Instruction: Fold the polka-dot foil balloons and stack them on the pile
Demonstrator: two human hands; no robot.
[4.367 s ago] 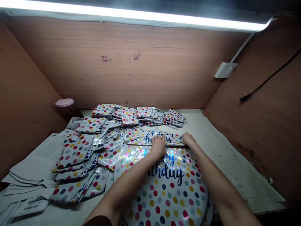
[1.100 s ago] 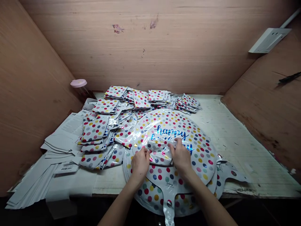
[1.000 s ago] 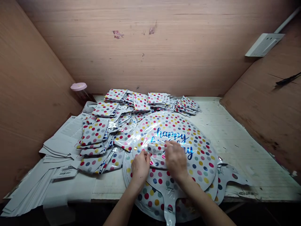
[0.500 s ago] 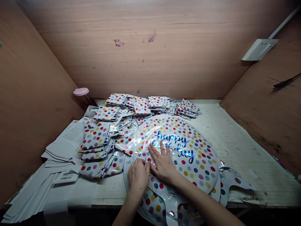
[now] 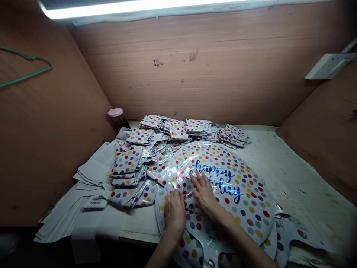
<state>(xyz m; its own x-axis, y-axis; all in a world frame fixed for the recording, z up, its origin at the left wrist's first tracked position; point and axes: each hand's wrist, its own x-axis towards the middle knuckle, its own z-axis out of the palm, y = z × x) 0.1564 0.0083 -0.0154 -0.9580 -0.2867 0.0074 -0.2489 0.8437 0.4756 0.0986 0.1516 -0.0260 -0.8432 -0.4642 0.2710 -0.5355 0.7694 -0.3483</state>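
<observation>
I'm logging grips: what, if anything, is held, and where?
Folded balloon: left fingers at its left edge, right fingers spread on top; pinching cannot be told.

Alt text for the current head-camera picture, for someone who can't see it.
The left hand and right hand touch a folded dotted foil piece on a stack of flat dotted balloons lettered "happy". Folded dotted packets lie behind and to the left, with white papers further left.
</observation>
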